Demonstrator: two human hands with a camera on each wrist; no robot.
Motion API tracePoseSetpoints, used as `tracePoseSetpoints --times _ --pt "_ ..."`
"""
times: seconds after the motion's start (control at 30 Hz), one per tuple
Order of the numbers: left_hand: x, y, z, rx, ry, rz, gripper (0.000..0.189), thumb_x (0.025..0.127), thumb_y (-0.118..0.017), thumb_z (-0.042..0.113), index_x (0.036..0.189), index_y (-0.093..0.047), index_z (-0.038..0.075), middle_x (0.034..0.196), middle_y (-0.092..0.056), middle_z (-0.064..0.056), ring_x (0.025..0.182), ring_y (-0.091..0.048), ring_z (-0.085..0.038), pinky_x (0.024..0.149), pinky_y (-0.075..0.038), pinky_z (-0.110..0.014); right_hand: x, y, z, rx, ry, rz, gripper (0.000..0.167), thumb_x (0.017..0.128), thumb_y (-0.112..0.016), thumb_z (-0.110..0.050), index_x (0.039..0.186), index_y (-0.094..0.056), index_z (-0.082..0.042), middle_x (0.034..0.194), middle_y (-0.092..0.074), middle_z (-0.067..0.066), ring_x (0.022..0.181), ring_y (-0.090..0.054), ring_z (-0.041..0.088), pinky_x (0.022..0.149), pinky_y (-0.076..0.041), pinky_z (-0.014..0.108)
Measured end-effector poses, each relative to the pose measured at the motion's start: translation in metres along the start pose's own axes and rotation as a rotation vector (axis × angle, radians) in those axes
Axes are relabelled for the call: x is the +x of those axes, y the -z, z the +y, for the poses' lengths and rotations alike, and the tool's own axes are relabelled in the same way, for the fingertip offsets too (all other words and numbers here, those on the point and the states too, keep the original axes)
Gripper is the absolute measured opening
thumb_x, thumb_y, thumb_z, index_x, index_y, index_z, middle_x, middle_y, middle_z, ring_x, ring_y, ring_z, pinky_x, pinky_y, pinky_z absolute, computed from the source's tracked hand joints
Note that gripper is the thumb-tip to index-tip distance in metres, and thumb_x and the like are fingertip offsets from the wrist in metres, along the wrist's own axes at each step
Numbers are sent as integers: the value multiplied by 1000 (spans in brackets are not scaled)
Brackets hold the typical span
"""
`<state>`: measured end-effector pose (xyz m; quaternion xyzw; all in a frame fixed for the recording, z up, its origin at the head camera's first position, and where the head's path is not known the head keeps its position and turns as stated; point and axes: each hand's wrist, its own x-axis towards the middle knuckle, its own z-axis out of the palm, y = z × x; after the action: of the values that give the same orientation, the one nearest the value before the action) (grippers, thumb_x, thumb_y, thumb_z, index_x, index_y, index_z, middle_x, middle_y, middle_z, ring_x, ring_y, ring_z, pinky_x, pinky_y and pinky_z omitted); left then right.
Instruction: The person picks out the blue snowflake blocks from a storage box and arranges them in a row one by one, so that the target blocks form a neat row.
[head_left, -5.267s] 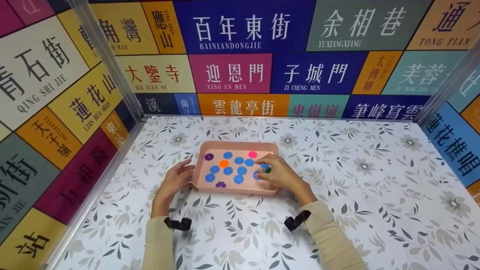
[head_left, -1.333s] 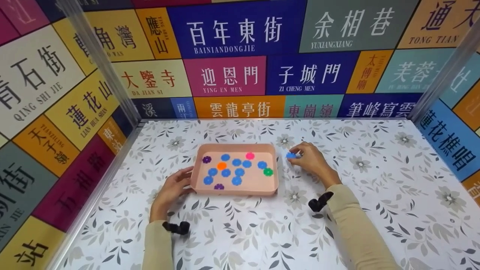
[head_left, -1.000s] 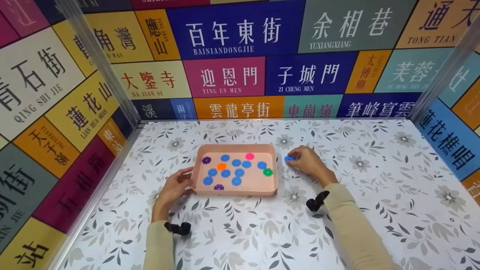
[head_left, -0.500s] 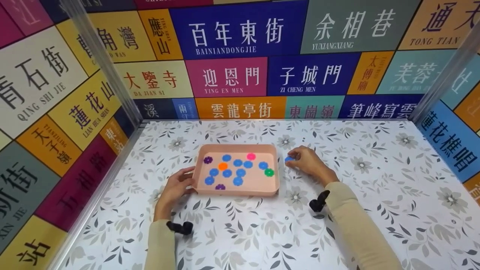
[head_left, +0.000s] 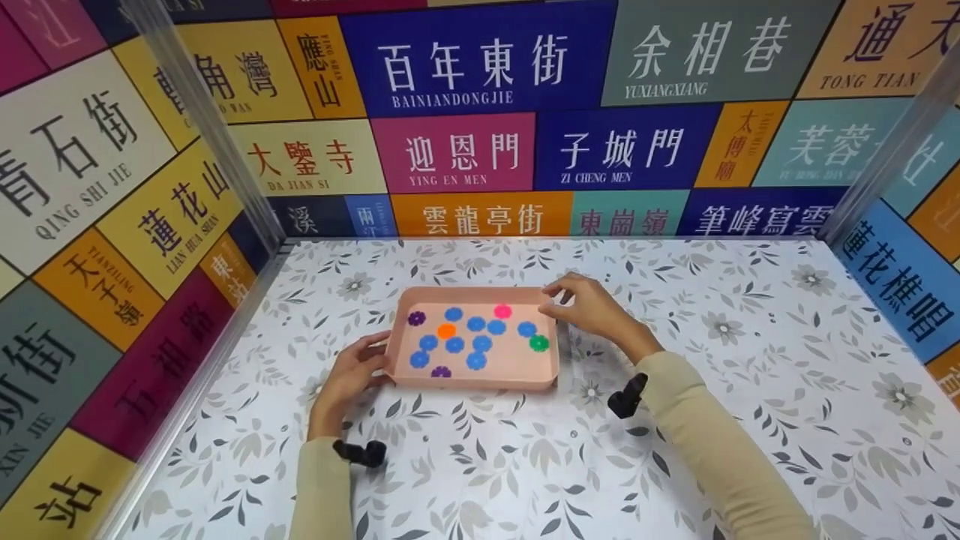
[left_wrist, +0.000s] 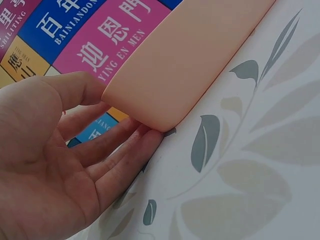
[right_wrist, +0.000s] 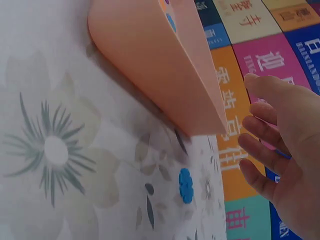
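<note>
Left grip around tray edge; right grip empty, loosely parted, near opposite rim, clear of tabletop.

Tray on tbl, 14 pcs inside, 1 pc on tbl to R, wall behind

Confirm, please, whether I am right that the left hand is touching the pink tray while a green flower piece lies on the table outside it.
Not quite: the flower piece on the table outside the pink tray is blue, not green, as the right wrist view shows. The left hand does touch the tray.
</note>
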<state>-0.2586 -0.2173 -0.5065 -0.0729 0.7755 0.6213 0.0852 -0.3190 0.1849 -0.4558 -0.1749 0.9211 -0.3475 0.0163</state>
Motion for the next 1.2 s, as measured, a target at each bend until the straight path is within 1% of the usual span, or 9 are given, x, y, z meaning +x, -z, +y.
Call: tracePoseSetpoints --times 0.07,0.2,0.27,0.43,0.57,0.63,0.87,1.07,1.2 --pt "-1 1 1 3 10 0 52 95 -55 5 147 -50 12 144 -54 -23 117 -64 -30 83 -63 -34 2 -3 -4 -22 2 -24 49 91 -72 -39 128 -66 -7 122 -64 12 102 -61 27 82 -56 40" --pt "-2 3 2 -5 32 -4 53 95 -55 5 147 -49 13 147 -52 -21 119 -63 -31 86 -62 -35 6 -11 -9 -55 -39 -75 55 89 -74 -42 131 -65 -9 124 -63 11 94 -58 24 76 -52 35" --pt "0 3 2 -11 38 -1 53 94 -56 5 147 -50 14 146 -53 -20 119 -63 -31 86 -62 -35 8 -14 -9 -58 -58 -91 57 87 -75 -43 132 -65 -10 125 -63 11 98 -60 25 81 -53 38" --pt "2 1 3 -20 31 -6 54 94 -56 5 147 -49 15 146 -54 -19 121 -62 -31 88 -62 -35 11 -18 -8 -49 -96 -100 57 86 -76 -44 132 -64 -12 128 -63 10 115 -60 30 99 -52 49" --pt "1 1 2 -15 38 -9 54 94 -56 5 147 -49 16 146 -54 -18 121 -62 -30 89 -62 -35 11 -24 -8 -57 -133 -120 59 84 -76 -46 133 -63 -15 132 -64 9 121 -60 29 105 -51 51" --pt "2 1 1 -17 43 -7 54 94 -57 6 146 -50 17 145 -54 -16 120 -63 -29 88 -62 -34 12 -27 -8 -80 -141 -129 59 84 -77 -46 132 -64 -14 133 -64 8 122 -60 29 105 -51 50" --pt "1 1 -2 -37 -9 -14 52 95 -55 3 146 -50 10 143 -56 -23 115 -64 -30 83 -62 -33 16 -38 -8 -131 -118 -135 55 79 -83 -36 124 -69 -8 124 -70 9 115 -64 29 102 -52 49" --pt "1 1 -2 -12 2 -15 52 95 -55 4 147 -49 12 144 -54 -21 118 -64 -31 85 -62 -35 18 -40 -8 -107 -134 -138 53 78 -85 -36 120 -70 -6 118 -72 10 111 -65 28 99 -53 48" --pt "2 1 -1 -5 35 -10 53 95 -56 7 147 -49 16 146 -54 -18 120 -63 -29 87 -62 -34 20 -40 -9 -94 -149 -148 51 78 -86 -33 117 -71 -4 117 -72 11 110 -65 28 101 -53 46"
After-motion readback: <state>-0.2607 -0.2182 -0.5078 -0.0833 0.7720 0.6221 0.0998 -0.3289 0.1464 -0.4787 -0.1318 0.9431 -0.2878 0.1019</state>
